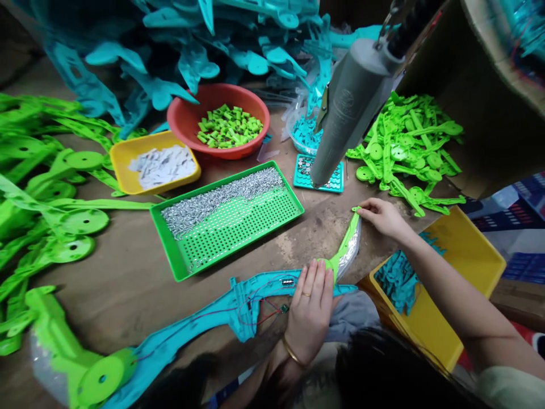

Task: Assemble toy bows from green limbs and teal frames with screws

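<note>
A long teal plastic piece (213, 315) with thin red wires and a small circuit lies along the table's near edge. A green plastic arm (346, 244) with a clear strip joins its right end. My left hand (310, 309), wearing a ring and a bangle, lies flat with fingers stretched out on the joint between the teal and green parts. My right hand (380, 216) pinches the far tip of the green arm.
A green perforated tray (184, 267) holds small metal pins. Behind it stand a yellow tray (121, 153) of white bits, a red bowl (187, 116) of green bits, and a small teal tray (338, 184). A hanging grey tool (349, 113) points down. Green parts are piled left and right; a yellow bin (468, 255) sits right.
</note>
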The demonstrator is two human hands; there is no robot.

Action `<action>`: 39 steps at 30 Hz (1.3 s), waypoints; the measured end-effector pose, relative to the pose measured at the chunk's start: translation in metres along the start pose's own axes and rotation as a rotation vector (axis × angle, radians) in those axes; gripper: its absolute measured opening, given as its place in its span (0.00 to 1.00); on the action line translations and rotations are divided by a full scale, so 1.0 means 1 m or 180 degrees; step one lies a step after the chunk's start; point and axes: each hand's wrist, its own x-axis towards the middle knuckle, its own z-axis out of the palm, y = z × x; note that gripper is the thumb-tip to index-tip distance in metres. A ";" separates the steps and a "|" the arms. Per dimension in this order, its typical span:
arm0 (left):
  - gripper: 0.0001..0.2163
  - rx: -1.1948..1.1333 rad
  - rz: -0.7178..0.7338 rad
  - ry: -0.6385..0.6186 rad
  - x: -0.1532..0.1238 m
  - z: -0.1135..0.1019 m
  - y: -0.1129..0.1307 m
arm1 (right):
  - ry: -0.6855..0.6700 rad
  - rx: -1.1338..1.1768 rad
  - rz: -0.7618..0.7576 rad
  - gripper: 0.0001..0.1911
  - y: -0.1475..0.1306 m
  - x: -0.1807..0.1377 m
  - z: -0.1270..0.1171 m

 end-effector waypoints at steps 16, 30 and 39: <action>0.16 -0.1465 -0.1087 -0.1906 0.119 -0.020 0.002 | -0.0177 0.2578 -0.0142 0.22 -0.018 -0.037 -0.019; 0.14 -0.3377 -0.1751 -0.2038 0.127 0.010 -0.004 | -0.0308 0.2817 -0.0043 0.22 -0.012 -0.045 -0.019; 0.17 -0.3536 -0.1862 -0.2183 0.128 0.010 -0.008 | -0.0709 0.2588 0.0403 0.23 -0.015 -0.050 -0.006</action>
